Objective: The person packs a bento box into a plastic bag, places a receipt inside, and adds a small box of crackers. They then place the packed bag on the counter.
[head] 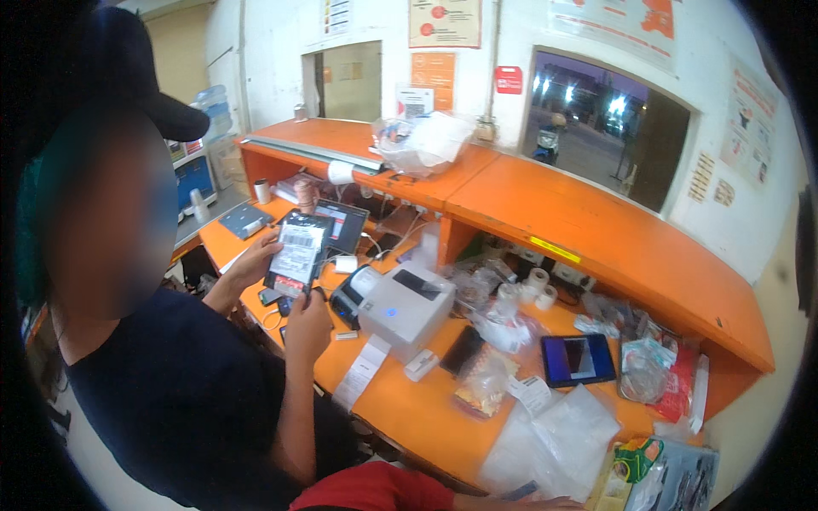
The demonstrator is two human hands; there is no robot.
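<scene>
At the bottom edge, a red sleeve [377,488] leads to my left hand [546,503], which is cut off by the picture's rim. It lies at the lower edge of some clear plastic bags [549,447]; whether its fingers hold anything cannot be seen. A small dark-blue flat piece [521,490] shows just above that forearm. My right hand is out of view. On the left, a person in a dark cap and dark shirt [179,396] holds a black plastic parcel with a white printed label [297,249] in both hands.
The orange counter [409,425] carries a white label printer [409,306] with a printed strip [362,370] hanging out, a tablet [578,359], a dark phone [463,350], paper rolls [537,281] and a laptop [342,223]. A raised orange shelf [594,230] runs behind. A grey tray [677,476] stands lower right.
</scene>
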